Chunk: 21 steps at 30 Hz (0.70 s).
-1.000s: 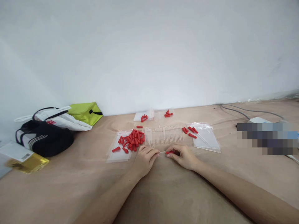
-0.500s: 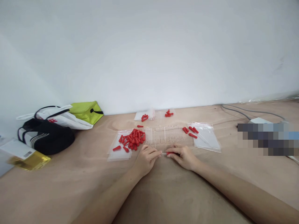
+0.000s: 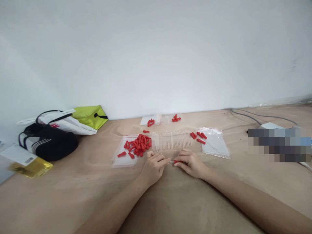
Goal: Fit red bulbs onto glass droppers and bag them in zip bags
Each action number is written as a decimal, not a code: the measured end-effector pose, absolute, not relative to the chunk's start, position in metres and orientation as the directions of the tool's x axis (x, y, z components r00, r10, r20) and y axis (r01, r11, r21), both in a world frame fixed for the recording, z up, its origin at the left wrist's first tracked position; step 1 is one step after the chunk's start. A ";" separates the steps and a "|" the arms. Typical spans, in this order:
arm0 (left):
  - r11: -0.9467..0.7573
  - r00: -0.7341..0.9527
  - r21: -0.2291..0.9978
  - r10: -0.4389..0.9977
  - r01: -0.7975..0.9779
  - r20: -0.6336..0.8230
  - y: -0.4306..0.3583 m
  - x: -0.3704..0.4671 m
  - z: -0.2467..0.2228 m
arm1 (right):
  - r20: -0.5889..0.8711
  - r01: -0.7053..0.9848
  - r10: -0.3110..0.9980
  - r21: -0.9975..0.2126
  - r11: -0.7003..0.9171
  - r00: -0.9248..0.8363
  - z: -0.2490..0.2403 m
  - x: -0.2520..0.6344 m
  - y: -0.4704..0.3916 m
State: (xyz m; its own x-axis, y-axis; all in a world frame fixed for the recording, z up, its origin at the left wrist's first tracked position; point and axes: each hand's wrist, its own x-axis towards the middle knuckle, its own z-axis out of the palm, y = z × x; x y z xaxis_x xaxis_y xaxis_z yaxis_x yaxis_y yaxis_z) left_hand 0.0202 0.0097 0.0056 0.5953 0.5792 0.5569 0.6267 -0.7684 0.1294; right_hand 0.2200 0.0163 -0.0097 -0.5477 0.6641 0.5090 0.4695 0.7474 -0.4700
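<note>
Between thumb and fingers, my left hand [image 3: 156,165] pinches a thin clear glass dropper tube [image 3: 172,162], most of it hidden by the hand. My right hand [image 3: 190,163] is closed on a red rubber dropper bulb [image 3: 179,162], which meets the tube's end. Just beyond my hands lies a row of clear tubes [image 3: 181,139], side by side. A heap of red bulbs [image 3: 140,144] rests on clear plastic bags [image 3: 119,164] to the left. On the right, several loose red bulbs [image 3: 201,141] lie by another clear zip bag [image 3: 216,146].
Small bags with red bulbs [image 3: 175,118] lie near the wall. At the left stand a black bag [image 3: 56,146], a white bag [image 3: 80,126], a lime-green bag [image 3: 86,117] and a gold packet [image 3: 36,169]. Grey cables [image 3: 251,118] run along the right, beside a blurred-out patch.
My left hand has shifted slightly right, closer to my right hand, so the gap between them is smaller. Both hands keep their hold on the tube and the bulb.
</note>
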 end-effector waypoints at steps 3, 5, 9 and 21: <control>-0.764 0.587 0.126 0.579 0.632 0.566 0.009 0.023 0.004 | 0.484 0.499 0.685 -0.469 0.729 -0.545 -0.010 0.219 0.017; -0.756 0.581 0.133 0.591 0.641 0.559 0.010 0.024 0.003 | 0.458 0.513 0.691 -0.463 0.722 -0.560 -0.008 0.219 0.017; -0.711 0.535 0.178 0.647 0.680 0.543 0.012 0.020 0.007 | 0.436 0.550 0.722 -0.468 0.692 -0.537 -0.001 0.222 0.018; -0.707 0.546 0.190 0.663 0.681 0.512 0.008 0.015 0.008 | 0.470 0.555 0.706 -0.437 0.708 -0.530 -0.003 0.224 0.016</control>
State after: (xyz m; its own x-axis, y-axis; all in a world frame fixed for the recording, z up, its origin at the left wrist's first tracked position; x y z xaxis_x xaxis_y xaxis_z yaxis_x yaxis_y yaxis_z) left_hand 0.0154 0.0078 0.0076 0.5456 0.6632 0.5123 0.6809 -0.7072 0.1904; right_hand 0.2237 0.0159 -0.0032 -0.5300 0.7056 0.4703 0.5550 0.7080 -0.4367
